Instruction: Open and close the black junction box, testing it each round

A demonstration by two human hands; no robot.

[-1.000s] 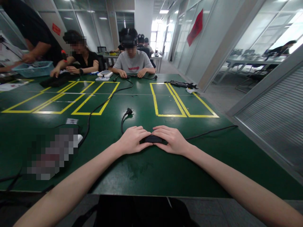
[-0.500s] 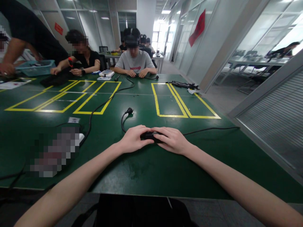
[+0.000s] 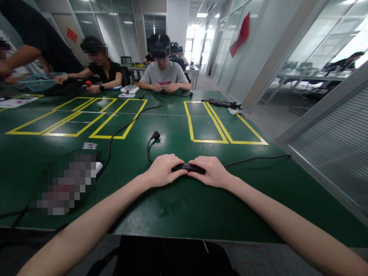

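Between my hands is a slim black power adapter (image 3: pixel 188 167), low over the green table (image 3: pixel 172 214). My left hand (image 3: pixel 161 171) grips its left end, thumb along the near side and fingers over the far side. The right end is held the same way by my right hand (image 3: pixel 214 172). From the left side a thick cord curls up to a black mains plug (image 3: pixel 156 135) lying on the table. A thinner black cable (image 3: pixel 255 158) runs out to the right from beside my right hand. My palms and fingers hide both ends of the adapter.
A blurred-out object (image 3: pixel 67 184) lies to the left, near a small numbered label (image 3: pixel 90 146). Another black cord (image 3: pixel 109 147) crosses the table. Yellow tape outlines (image 3: pixel 209 141) mark the surface. Across sit co-workers, and a folded black tripod-like item (image 3: pixel 222 102) lies far right.
My right hand has shifted slightly right along the adapter and its fingers no longer cover the middle. More of the adapter shows. At the far left, co-workers' arms have moved.
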